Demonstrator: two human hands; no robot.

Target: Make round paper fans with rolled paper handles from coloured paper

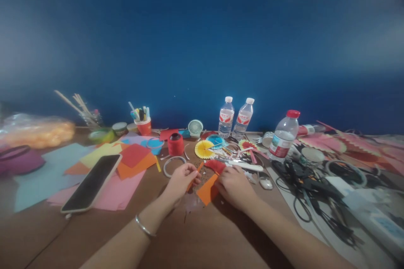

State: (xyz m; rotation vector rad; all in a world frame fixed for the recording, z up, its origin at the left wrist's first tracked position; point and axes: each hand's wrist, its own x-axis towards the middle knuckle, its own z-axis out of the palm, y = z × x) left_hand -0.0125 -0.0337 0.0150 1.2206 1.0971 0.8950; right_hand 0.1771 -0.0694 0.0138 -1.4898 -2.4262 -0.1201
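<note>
My left hand [182, 180], a silver bangle on its wrist, is closed with thumb and fingers pinched on a narrow orange paper strip [201, 165]. To its right, my right hand [235, 185] curls over the right edge of an orange paper sheet [206, 191]; its fingertips are partly hidden. Just beyond that sheet, touching or close to the right fingers, is a red pleated paper fan [215, 165]. Behind the hands are a yellow pleated paper rosette [203, 149] and a blue one [217, 141]. A roll of clear tape [172, 166] lies beyond my left hand.
Left are a phone [91, 183] and coloured paper sheets [135, 155]. A red thread spool [175, 144], pen cup [144, 126] and small fan [195, 127] stand behind. Bottles [226, 117], a red-capped bottle [284, 136] and black cables [303, 180] crowd the right.
</note>
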